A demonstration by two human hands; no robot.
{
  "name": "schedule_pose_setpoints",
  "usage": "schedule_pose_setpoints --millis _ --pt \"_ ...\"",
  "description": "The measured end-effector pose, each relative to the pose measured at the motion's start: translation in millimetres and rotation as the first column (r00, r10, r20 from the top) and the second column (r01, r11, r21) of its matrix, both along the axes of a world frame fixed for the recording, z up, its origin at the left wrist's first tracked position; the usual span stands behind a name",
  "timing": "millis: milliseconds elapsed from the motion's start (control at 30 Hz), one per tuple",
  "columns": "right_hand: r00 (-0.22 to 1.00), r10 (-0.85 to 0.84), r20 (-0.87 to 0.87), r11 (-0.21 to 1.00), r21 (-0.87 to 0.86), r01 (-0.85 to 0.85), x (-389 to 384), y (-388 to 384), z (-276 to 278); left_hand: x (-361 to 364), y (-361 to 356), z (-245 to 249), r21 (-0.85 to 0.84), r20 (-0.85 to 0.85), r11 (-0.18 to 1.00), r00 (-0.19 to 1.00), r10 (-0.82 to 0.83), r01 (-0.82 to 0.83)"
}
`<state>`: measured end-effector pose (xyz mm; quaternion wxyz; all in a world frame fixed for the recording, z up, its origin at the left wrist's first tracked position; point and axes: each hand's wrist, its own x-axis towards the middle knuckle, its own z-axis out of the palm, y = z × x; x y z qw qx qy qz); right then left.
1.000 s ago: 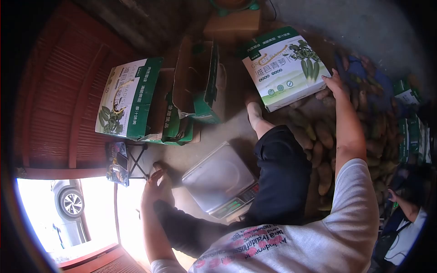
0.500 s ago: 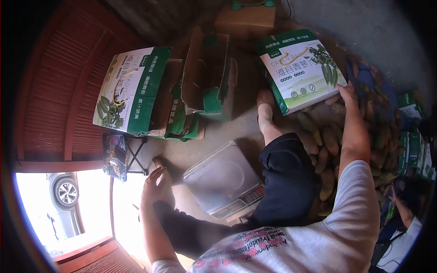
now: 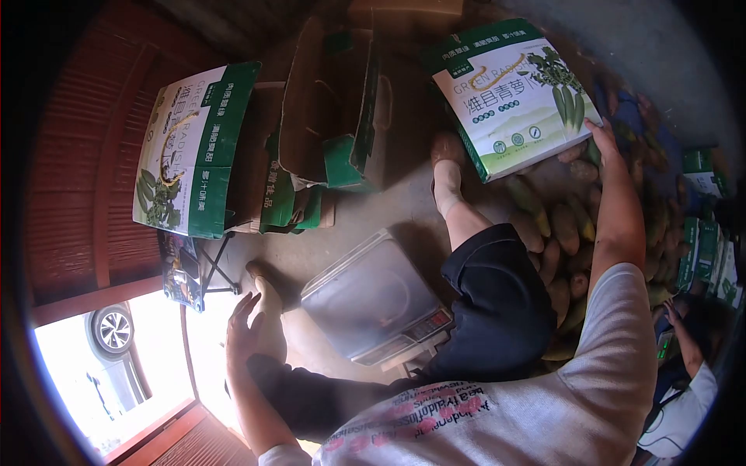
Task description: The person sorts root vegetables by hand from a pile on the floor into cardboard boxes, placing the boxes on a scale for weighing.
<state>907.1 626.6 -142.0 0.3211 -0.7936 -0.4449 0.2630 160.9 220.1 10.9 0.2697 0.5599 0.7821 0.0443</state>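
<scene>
My right hand [image 3: 606, 145] grips the near right corner of a closed green and white gift carton [image 3: 505, 101]. The carton's lid has a radish picture, Chinese lettering, "GREEN RADISH" and a yellow cord handle. Part of that hand's fingers is hidden at the carton's edge. To the left, my left hand [image 3: 244, 332] hangs open above my left leg, fingers apart and holding nothing. Between my legs stands a flat metal-topped scale [image 3: 373, 299] with a keypad at its near edge, its plate bare.
Many radishes [image 3: 567, 229] lie heaped on the right. A second printed carton [image 3: 198, 151] stands on the left, beside an open carton [image 3: 326, 116]. A small folding stool [image 3: 184, 272] is below it. Another person's hand [image 3: 674, 317] shows at far right, near stacked cartons [image 3: 703, 256].
The view has shifted slightly, moving most things up or left in the frame. My left hand has moved a little lower and left. My right hand stays at the carton's corner.
</scene>
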Motion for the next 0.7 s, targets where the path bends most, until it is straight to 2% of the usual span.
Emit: schedule_pose_setpoints --millis 133,233,267,300,367,433,500,567,600,700 --pt "0.997 -0.018 -0.072 0.998 0.053 0.022 5 -5 0 2 0 1 0.018 -0.030 0.999 0.999 -0.040 0.040" --pt "0.981 -0.097 0.166 0.995 0.045 0.091 6 -26 9 5 2 5 0.038 -0.017 0.998 0.998 -0.058 0.058" --pt "0.942 -0.127 0.310 0.984 0.162 0.079 3 -36 3 8 3 6 0.045 -0.017 0.998 0.999 -0.051 0.052" --pt "0.929 -0.169 0.328 0.967 0.239 0.091 -3 -52 8 9 3 7 0.052 -0.015 0.998 0.999 -0.047 0.047" --pt "0.900 -0.253 0.354 0.916 0.387 0.105 -29 -92 21 13 4 8 0.095 0.011 0.993 0.997 -0.073 0.072" --pt "0.885 -0.264 0.384 0.869 0.492 0.046 -38 -145 24 19 1 12 0.136 0.020 0.984 0.993 -0.115 0.111" --pt "0.903 -0.275 0.330 0.815 0.578 0.037 -60 -204 26 24 -1 15 0.162 0.019 0.975 0.987 -0.157 0.152" --pt "0.906 -0.322 0.274 0.762 0.643 0.077 -122 -274 59 27 -4 15 0.179 0.014 0.969 0.985 -0.174 0.169" --pt "0.889 -0.302 0.344 0.793 0.609 0.034 -138 -308 61 27 -5 15 0.184 0.011 0.967 0.983 -0.184 0.179" --pt "0.932 -0.173 0.320 0.823 0.567 -0.042 -175 -399 65 21 -6 11 0.202 0.014 0.961 0.981 -0.194 0.187"
